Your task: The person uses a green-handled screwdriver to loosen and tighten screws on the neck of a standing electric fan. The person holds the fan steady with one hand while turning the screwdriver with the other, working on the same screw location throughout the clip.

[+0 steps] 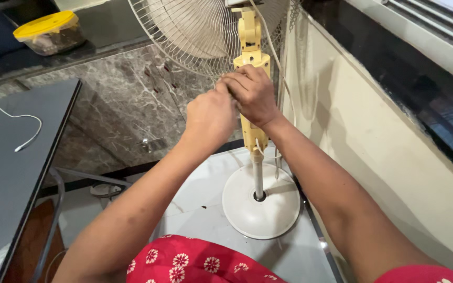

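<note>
1. Far left, a dark counter holds a yellow-lidded container [49, 32]; below it a white cable [11, 114] trails over a grey tabletop [6, 167].
2. The left hand [209, 116] is closed just beside the right, fingers curled at the column.
3. The right hand [252, 94] grips the yellowed control housing [251, 57] of the pedestal fan [200, 31], centre right by the wall. The step looks like working a fitting; steady bracing seems needed next.
4. Its round white base [260, 209] sits on a pale marble floor [195, 204].
5. Right: a cream wall [373, 136] under a window sill.
</note>
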